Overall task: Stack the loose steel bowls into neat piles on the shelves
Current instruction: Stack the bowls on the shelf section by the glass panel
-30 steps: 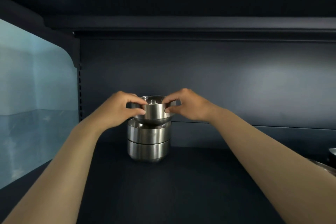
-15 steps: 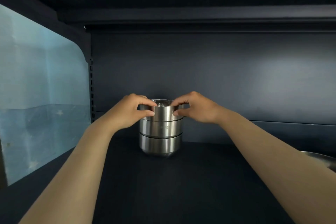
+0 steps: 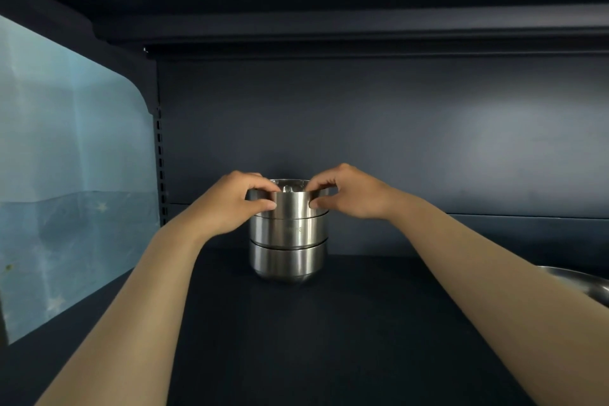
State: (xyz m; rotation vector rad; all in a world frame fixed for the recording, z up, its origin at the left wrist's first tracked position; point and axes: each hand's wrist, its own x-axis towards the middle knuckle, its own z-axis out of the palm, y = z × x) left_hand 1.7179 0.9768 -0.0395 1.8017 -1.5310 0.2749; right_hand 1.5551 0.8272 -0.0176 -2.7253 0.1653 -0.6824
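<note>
from the head view, the left hand and right hand each pinch the rim of the top shiny round steel bowl, thumb outside, fingers curled over the edge. it sits nested on two like bowls at the back of the dark shelf. a wider steel bowl shows at the right edge.

Top bowl: sitting nested, upright, on the pile.
Pile: three brushed-steel bowls standing near the shelf's back edge.
</note>
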